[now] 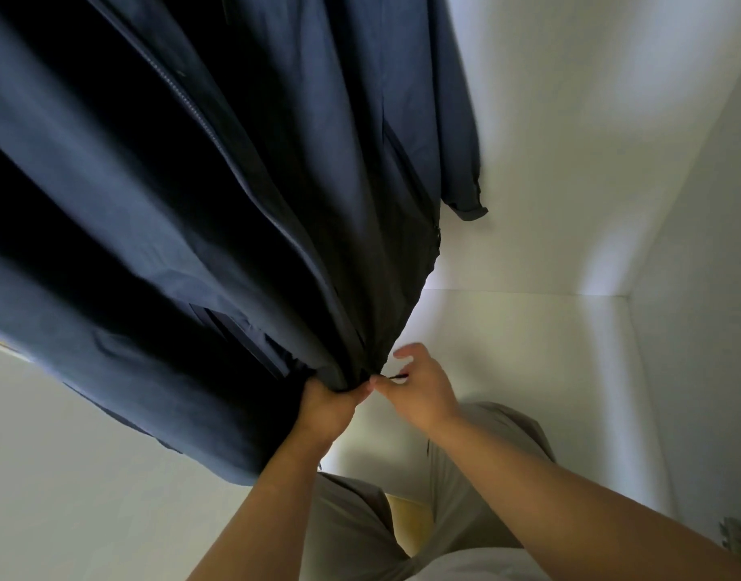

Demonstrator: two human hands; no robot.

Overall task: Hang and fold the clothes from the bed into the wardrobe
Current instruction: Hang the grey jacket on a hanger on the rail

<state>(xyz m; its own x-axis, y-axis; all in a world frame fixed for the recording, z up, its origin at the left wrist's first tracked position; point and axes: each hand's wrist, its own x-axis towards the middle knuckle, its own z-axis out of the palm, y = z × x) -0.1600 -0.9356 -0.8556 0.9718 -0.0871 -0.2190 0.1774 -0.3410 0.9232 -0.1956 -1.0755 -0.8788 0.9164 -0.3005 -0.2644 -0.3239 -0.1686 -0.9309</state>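
- A navy jacket [192, 182] hangs inside the white wardrobe [570, 161], filling its upper left, with its zip [192, 106] running down the front.
- One cuff [469, 207] dangles free on the right, against the back wall.
- The left hand [329, 406] clenches the hem, bunched tight at the jacket's lowest point.
- The right hand [423, 392], just beside it, pinches a small dark tab [398, 376] at that hem; whether it is a zip pull or a cord I cannot tell.
- Beige trousers [465, 496] show below the arms.
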